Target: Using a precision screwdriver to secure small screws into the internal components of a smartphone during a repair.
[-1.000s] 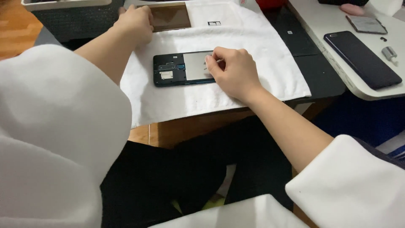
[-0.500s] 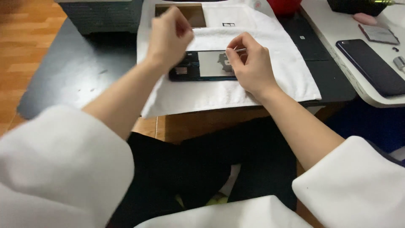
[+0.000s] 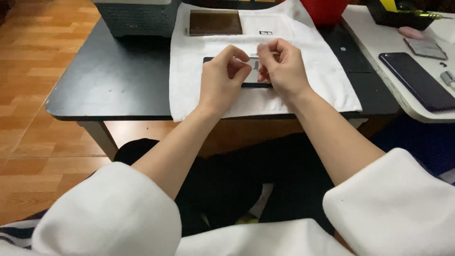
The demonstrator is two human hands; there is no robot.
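Two hands meet over an opened phone (image 3: 246, 71) lying flat on a white cloth (image 3: 303, 90); the left hand (image 3: 220, 83) has fingers curled with thumb and forefinger pinched narrow, the right hand (image 3: 282, 68) likewise, though what they pinch is too small to tell. Both hands hide most of the phone. Around: a brown panel (image 3: 215, 22), a grey basket (image 3: 135, 19), a red bowl (image 3: 327, 9), a dark phone (image 3: 417, 80) well apart on the white table (image 3: 379, 42)

Dim, soft indoor light; slightly blurred throughout, with faint sheen on tabletop.
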